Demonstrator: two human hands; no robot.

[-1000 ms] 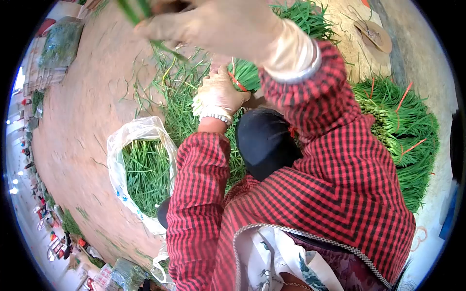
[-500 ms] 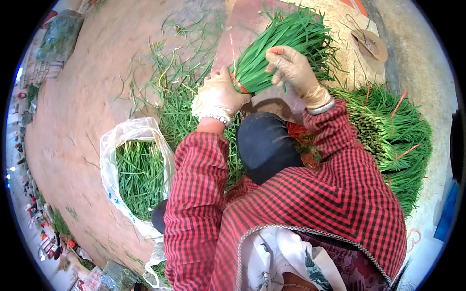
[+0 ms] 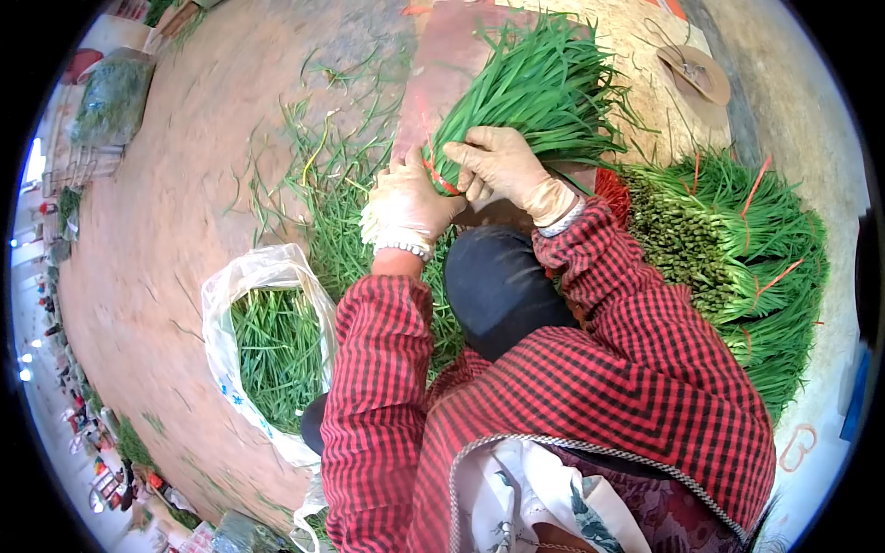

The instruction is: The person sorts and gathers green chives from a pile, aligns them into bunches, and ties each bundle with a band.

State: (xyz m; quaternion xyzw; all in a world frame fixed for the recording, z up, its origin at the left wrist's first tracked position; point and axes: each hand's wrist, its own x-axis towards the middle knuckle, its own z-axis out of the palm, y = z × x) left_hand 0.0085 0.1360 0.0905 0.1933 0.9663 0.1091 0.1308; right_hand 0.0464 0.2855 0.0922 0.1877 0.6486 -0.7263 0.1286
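Observation:
A thick bundle of garlic chives (image 3: 535, 88) lies across the board in front of me, its leaves fanning up to the right. Gloved, my left hand (image 3: 410, 203) is wrapped round its stem end, hiding the cut ends. A red tie (image 3: 441, 177) circles the bundle beside those fingers, one loose end sticking up. My right hand (image 3: 502, 170), also gloved, rests against the leaves just right of the tie with its fingers curled in. What its fingertips pinch, if anything, is hidden.
Tied chive bundles (image 3: 737, 258) are stacked at my right, beside red ties (image 3: 612, 195). A plastic bag (image 3: 218, 318) of greens stands at my left, near loose leaves (image 3: 341, 221) on the floor. A round tan object (image 3: 705, 76) lies on the board (image 3: 433, 64) at the upper right.
My right hand has come down and left from above the leaves to the bundle near the tie, and its fingers have curled in. My left hand keeps its hold.

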